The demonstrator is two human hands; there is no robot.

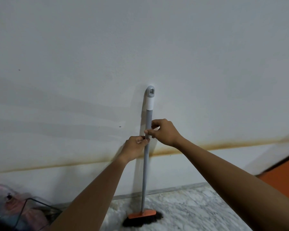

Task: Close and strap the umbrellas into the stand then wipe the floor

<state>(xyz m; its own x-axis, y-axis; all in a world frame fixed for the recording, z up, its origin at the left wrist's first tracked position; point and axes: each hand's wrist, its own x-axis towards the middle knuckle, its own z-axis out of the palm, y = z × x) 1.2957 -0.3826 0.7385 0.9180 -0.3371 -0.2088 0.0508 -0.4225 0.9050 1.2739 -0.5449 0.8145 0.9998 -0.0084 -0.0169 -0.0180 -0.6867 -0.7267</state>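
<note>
A broom leans upright against the white wall; its grey pole (147,164) ends in a white and grey cap (150,95), and its orange head (141,215) with dark bristles rests on the marble floor. My left hand (135,147) pinches the pole from the left at about mid-height. My right hand (163,131) pinches it just above, from the right. A wire umbrella stand (32,209) with pink and pale umbrella fabric (8,197) shows at the bottom left, partly cut off by the frame edge.
The white wall (140,47) carries a brownish stain line across it. The marble floor (190,210) spreads out below. An orange surface (280,177) stands at the right edge.
</note>
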